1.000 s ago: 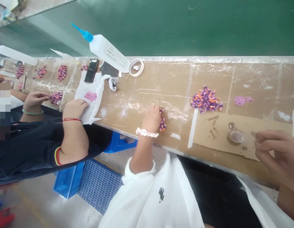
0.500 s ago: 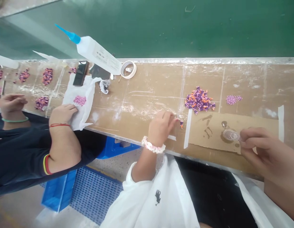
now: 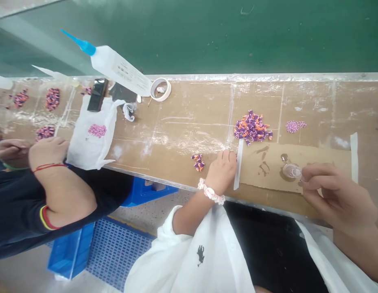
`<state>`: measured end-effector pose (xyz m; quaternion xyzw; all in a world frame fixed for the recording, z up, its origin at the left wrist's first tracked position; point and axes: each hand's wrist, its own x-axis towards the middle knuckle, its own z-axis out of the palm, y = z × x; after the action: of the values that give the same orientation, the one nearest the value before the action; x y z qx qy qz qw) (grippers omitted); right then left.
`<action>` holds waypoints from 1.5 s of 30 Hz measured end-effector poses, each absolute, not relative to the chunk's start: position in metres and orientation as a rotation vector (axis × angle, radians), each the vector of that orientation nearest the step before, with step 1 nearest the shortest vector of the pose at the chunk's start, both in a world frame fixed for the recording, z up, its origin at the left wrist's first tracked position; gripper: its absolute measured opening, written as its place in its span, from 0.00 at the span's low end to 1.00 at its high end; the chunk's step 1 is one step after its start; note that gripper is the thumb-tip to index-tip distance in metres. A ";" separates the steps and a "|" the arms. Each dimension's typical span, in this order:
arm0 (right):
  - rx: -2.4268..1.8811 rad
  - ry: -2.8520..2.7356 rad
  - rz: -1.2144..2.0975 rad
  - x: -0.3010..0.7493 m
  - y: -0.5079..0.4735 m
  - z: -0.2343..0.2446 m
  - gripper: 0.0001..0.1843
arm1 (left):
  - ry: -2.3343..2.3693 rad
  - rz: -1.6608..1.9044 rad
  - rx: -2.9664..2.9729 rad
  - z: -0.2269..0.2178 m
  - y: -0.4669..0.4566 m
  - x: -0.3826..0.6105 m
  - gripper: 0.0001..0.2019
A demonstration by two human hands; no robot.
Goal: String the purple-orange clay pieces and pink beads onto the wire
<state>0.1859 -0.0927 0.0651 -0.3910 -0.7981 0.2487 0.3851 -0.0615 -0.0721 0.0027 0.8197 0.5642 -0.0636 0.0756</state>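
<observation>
My left hand [image 3: 221, 170] rests low on the brown tabletop, fingers bent together beside a white tape strip [image 3: 238, 165]; what is under its fingertips is hidden. Several small purple-and-orange pieces [image 3: 198, 163] lie just left of it. Beyond the fingers sits a larger pile of such pieces [image 3: 252, 127]. My right hand [image 3: 338, 191] is closed in a pinch at the edge of a small clear cup [image 3: 291, 171], which stands on a taped-down cardboard sheet [image 3: 323, 158]. Whether the fingertips grip the cup or something thin beside it cannot be made out. Tiny pink pieces [image 3: 295, 126] form a heap behind the cardboard.
A white bottle with a blue nozzle [image 3: 118, 69] leans at the back left, by a tape roll [image 3: 160, 89]. A phone [image 3: 97, 94] lies on white paper [image 3: 80, 150] holding pink bits. A co-worker's arms [image 3: 63, 179] are at the left, above blue crates [image 3: 69, 248].
My left hand has moved right over the spot where a single purple-and-orange piece lay, uncovering several pieces on its left. My right hand stays by the cup. The co-worker's hand has left the paper.
</observation>
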 end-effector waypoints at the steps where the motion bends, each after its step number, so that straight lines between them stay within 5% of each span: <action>1: -1.006 -2.025 0.653 0.186 -0.094 0.065 0.15 | 1.651 -0.155 2.529 -0.001 -0.072 -0.063 0.10; 20: -1.001 -1.931 0.835 0.182 -0.104 0.049 0.15 | 1.274 0.348 2.656 -0.016 -0.070 -0.099 0.05; 31: -1.049 -1.890 0.884 0.179 -0.104 0.046 0.17 | 1.328 0.204 2.692 -0.021 -0.058 -0.086 0.12; 39: -0.916 -1.325 1.308 0.153 -0.101 0.059 0.12 | 0.907 0.548 1.557 0.040 -0.073 -0.058 0.10; 45: -0.841 -1.042 1.501 0.139 -0.097 0.065 0.08 | 0.742 0.637 0.764 0.042 -0.085 -0.028 0.15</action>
<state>0.1387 -0.0970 0.0654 -0.3529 -0.4374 0.6304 0.5355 -0.0279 -0.0849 0.0418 0.3579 0.3476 0.2985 0.8137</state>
